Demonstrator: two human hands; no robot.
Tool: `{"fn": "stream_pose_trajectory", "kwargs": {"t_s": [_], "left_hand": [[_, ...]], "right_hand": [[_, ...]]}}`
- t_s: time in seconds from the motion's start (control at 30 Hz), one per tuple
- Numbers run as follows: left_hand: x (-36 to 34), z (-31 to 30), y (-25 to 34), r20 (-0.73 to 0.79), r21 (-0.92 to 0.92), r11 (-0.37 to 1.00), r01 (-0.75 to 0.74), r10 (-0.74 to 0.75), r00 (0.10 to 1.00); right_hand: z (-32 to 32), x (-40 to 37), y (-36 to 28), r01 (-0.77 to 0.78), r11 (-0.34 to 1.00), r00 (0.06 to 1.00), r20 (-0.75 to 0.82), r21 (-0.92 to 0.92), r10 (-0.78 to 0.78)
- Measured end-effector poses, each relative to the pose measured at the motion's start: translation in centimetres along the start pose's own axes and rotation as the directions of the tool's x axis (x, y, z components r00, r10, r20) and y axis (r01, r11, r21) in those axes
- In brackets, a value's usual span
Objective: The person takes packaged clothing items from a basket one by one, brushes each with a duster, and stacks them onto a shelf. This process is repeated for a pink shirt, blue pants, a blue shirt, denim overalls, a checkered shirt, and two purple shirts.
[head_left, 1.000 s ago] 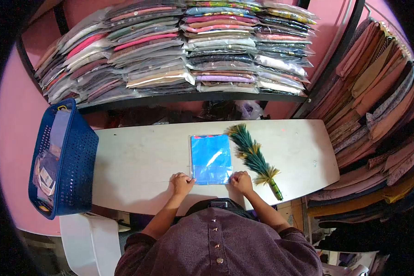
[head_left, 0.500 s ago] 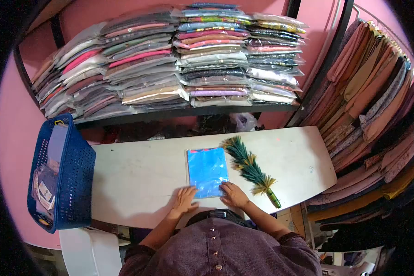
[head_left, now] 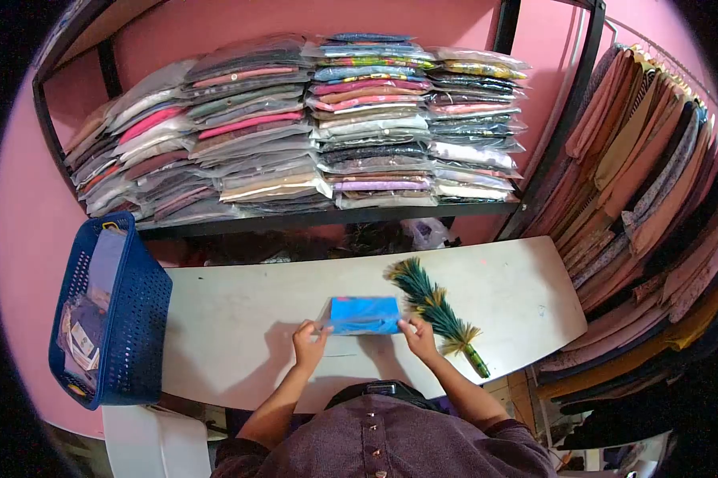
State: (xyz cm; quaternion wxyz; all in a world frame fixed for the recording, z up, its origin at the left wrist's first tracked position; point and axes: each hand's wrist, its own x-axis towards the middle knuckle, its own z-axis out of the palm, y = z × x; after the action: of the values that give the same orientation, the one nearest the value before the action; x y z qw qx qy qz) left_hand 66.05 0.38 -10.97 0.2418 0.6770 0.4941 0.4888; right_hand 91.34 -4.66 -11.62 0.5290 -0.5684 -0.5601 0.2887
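Observation:
A flat blue packet of folded cloth in a clear plastic bag is raised at its near side over the white table. My left hand pinches its near left corner. Its near right corner is gripped between the thumb and fingers of my right hand. The packet looks foreshortened and slightly blurred, with its shadow falling on the tabletop. Just to the right of the packet lies a green and tan feather duster, its handle pointing toward me.
A blue plastic basket holding bagged items stands at the table's left end. Behind the table, a dark-framed shelf carries stacks of bagged garments. Clothes on hangers crowd the right side. A white chair is at lower left.
Both hands have gone from lying beside the flat packet to gripping its near corners and lifting that side. The view has shifted slightly, while the duster and basket stay put.

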Motion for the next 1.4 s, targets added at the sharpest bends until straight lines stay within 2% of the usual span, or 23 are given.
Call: {"fn": "stream_pose_trajectory", "kwargs": {"t_s": [0.03, 0.07, 0.13, 0.2, 0.3, 0.33, 0.4, 0.43, 0.47, 0.53, 0.6, 0.67, 0.73, 0.77, 0.8, 0.87, 0.9, 1.03, 1.13, 1.2, 1.3, 1.37, 1.4], "left_hand": [[1.0, 0.1, 2.0, -0.162, -0.045, 0.992, -0.122, 0.113, 0.980], [1.6, 0.1, 2.6, -0.161, -0.042, 0.992, -0.117, 0.109, 0.981], [2.4, 0.3, 3.5, -0.141, -0.255, 0.954, 0.159, -0.200, 0.970], [2.7, 0.9, 3.3, -0.155, -0.268, 0.945, 0.187, -0.234, 0.960], [1.6, 2.9, -3.2, 0.020, -0.233, 0.785, 0.573, -0.586, 0.810], [0.5, 3.3, -6.0, 0.014, -0.235, 0.787, 0.570, -0.584, 0.812], [-1.5, 3.6, -10.2, 0.234, -0.282, 0.660, 0.696, -0.656, 0.717], [-1.8, 2.9, -10.0, 0.243, -0.199, 0.670, 0.715, -0.673, 0.699], [-2.1, 2.7, -10.5, 0.243, -0.201, 0.663, 0.721, -0.680, 0.692], [-2.8, 2.8, -11.7, 0.244, -0.156, 0.752, 0.641, -0.599, 0.762], [-2.9, 3.1, -12.4, 0.222, -0.129, 0.773, 0.622, -0.588, 0.777], [-3.0, 3.3, -12.6, 0.201, -0.101, 0.798, 0.594, -0.569, 0.798], [-2.9, 3.3, -11.7, 0.159, -0.162, 0.776, 0.610, -0.589, 0.792], [-2.9, 3.3, -11.6, 0.162, -0.160, 0.776, 0.610, -0.589, 0.791], [-3.0, 3.3, -11.8, 0.153, -0.158, 0.798, 0.582, -0.562, 0.813], [-3.2, 3.4, -12.4, 0.147, -0.151, 0.820, 0.552, -0.533, 0.833], [-3.2, 3.5, -12.6, 0.159, -0.138, 0.812, 0.567, -0.547, 0.822], [-3.3, 3.5, -12.9, 0.160, -0.129, 0.831, 0.541, -0.521, 0.839], [-2.8, 2.9, -11.7, 0.224, -0.071, 0.844, 0.531, -0.505, 0.833], [-3.0, 3.1, -11.7, 0.180, -0.091, 0.819, 0.567, -0.547, 0.818], [-3.0, 3.4, -12.4, 0.164, -0.149, 0.807, 0.571, -0.549, 0.819], [-2.9, 3.0, -10.8, 0.172, -0.153, 0.797, 0.584, -0.561, 0.810], [-2.9, 2.9, -10.2, 0.197, -0.223, 0.784, 0.580, -0.546, 0.814]], "right_hand": [[0.1, 0.6, -1.4, -0.001, 1.000, 0.999, -0.040, 0.002, 0.002], [0.1, 1.2, -2.6, -0.004, 1.000, 0.997, -0.079, 0.004, 0.004], [0.6, 2.7, -4.8, 0.019, 0.998, 0.987, -0.157, -0.055, -0.027], [0.9, 3.2, -4.6, 0.044, 0.992, 0.970, -0.231, -0.116, -0.070], [1.2, 2.8, -1.1, -0.092, 0.987, 0.986, -0.153, -0.129, 0.072], [0.5, 2.1, -0.1, -0.086, 0.988, 0.986, -0.150, -0.128, 0.067], [-1.6, 0.5, 1.7, 0.248, 0.703, 0.903, -0.105, -0.667, -0.418], [-3.2, -0.8, 2.0, 0.117, 0.704, 0.947, -0.134, -0.701, -0.292], [-4.8, -2.3, 2.3, -0.014, 0.683, 0.973, -0.168, -0.730, -0.160], [-6.8, -5.3, 4.3, -0.251, 0.516, 0.915, -0.375, -0.819, -0.149], [-8.5, -7.7, 6.1, -0.401, 0.448, 0.915, -0.375, -0.799, 0.148], [-9.8, -9.0, 6.1, -0.326, 0.402, 0.945, -0.287, -0.856, 0.156], [-10.2, -9.1, 4.7, -0.205, 0.713, 0.972, -0.057, -0.670, 0.226], [-9.9, -9.4, 3.2, -0.273, 0.889, 0.958, -0.017, -0.368, 0.287], [-9.7, -10.0, 3.0, -0.039, 0.813, 0.979, 0.141, -0.581, 0.147], [-9.4, -11.0, 2.5, 0.095, 0.763, 0.878, 0.414, -0.639, 0.238], [-8.6, -11.2, 1.8, 0.188, 0.643, 0.831, 0.469, -0.742, 0.299], [-8.2, -11.0, 2.9, 0.007, 0.610, 0.941, 0.212, -0.792, 0.265], [-8.3, -10.6, 3.1, 0.038, 0.687, 0.951, 0.237, -0.725, 0.198], [-8.1, -10.8, 3.9, 0.184, 0.607, 0.936, 0.326, -0.773, 0.133], [-8.4, -10.1, 4.3, 0.102, 0.563, 0.969, 0.210, -0.820, 0.131], [-8.9, -9.5, 5.1, -0.168, 0.594, 0.957, 0.014, -0.787, 0.290], [-8.8, -9.2, 5.7, -0.160, 0.599, 0.962, 0.011, -0.785, 0.273]]}}
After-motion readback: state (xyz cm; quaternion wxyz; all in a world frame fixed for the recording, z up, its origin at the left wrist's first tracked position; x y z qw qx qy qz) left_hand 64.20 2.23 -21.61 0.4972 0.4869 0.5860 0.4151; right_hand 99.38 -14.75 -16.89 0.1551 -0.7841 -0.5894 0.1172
